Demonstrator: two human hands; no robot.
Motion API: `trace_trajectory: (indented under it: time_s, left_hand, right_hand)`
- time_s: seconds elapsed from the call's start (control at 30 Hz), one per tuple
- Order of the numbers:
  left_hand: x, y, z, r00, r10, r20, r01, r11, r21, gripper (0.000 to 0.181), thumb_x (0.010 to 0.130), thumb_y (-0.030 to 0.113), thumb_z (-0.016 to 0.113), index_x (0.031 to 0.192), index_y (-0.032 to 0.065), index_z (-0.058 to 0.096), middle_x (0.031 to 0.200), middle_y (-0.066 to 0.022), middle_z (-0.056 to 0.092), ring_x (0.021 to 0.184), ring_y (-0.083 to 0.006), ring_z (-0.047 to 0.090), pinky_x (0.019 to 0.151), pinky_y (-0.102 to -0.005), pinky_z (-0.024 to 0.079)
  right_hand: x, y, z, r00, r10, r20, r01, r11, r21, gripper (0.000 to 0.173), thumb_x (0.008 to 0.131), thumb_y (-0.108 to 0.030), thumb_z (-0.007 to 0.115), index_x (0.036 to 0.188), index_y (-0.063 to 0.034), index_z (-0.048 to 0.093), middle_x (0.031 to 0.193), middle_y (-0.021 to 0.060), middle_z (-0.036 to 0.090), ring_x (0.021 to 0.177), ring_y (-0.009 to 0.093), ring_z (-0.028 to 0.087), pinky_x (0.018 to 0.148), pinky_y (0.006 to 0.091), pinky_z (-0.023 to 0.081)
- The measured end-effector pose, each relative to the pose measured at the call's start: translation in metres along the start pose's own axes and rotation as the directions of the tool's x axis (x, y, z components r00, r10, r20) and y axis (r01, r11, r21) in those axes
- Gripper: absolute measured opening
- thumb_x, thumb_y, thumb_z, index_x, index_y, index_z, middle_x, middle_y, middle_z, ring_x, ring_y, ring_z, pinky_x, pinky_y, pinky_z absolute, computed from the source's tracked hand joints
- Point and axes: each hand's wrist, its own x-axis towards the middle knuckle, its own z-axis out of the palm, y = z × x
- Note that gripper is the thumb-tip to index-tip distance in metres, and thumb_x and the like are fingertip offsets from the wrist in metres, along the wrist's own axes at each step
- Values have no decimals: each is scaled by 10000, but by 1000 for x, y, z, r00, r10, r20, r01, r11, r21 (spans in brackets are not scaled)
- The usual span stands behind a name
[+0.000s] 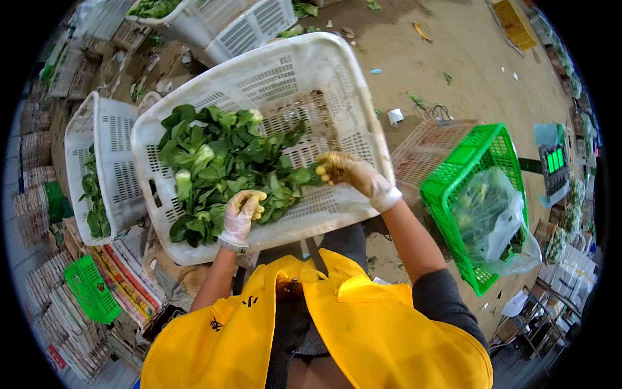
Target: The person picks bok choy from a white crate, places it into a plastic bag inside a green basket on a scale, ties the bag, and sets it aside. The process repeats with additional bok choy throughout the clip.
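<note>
A large white plastic basket (335, 219) stands before me, with a heap of leafy green bok choy (214, 141) in its left and middle part. My left hand (245, 211), in a thin glove, is over the near side of the heap with its fingers curled. Whether it grips a leaf is hidden. My right hand (350, 172), gloved too, hovers inside the basket's right part, fingers bent. Leaf tips reach its fingertips, but a hold on them cannot be made out.
At right, a green plastic crate (435, 209) holds a clear plastic bag (500, 219) of greens. A digital scale (554, 163) lies beyond it. Another white basket (121, 160) with greens stands at left, more at the top. Leaf scraps litter the floor (466, 63).
</note>
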Motion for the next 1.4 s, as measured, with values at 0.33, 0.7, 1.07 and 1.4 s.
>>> trace_trajectory:
  time_s: [0.33, 0.7, 1.07, 1.4]
  left_hand:
    - [0, -27, -45, 988, -32, -148, 21, 997, -77, 219, 935, 240, 547, 970, 51, 652, 763, -5, 631, 638, -56, 547, 582, -201, 444]
    - [0, -32, -62, 930, -16, -368, 15, 1000, -7, 159, 895, 131, 595, 993, 14, 636, 753, -12, 611, 624, -70, 520, 576, -201, 414]
    - [74, 14, -36, 979, 148, -138, -107, 957, 271, 147, 884, 110, 598, 993, 28, 651, 853, -40, 634, 717, -87, 589, 653, -226, 469]
    - [139, 12, -29, 948, 266, 176, -291, 497, 818, 668, 761, 198, 686, 1343, 55, 390, 1275, -167, 480, 1158, -317, 478, 989, -386, 390]
  right_hand:
    - [270, 87, -28, 757, 330, -564, -307, 941, 140, 450, 961, -396, 417, 1253, -67, 513, 1095, 88, 639, 927, 275, 615, 836, 424, 474]
    - [399, 173, -61, 985, -105, 140, 150, 92, -984, 512, 817, -269, 535, 1287, -73, 475, 1276, 190, 517, 1148, 336, 509, 980, 374, 389]
    - [300, 64, -3, 934, 332, 130, -174, 742, -647, 572, 675, -234, 773, 1120, -70, 454, 978, 79, 565, 959, 222, 540, 871, 345, 440]
    - [285, 47, 29, 930, 223, 293, 191, 388, -902, 847, 622, -450, 781, 1270, -2, 471, 1119, 235, 580, 1040, 343, 564, 907, 365, 444]
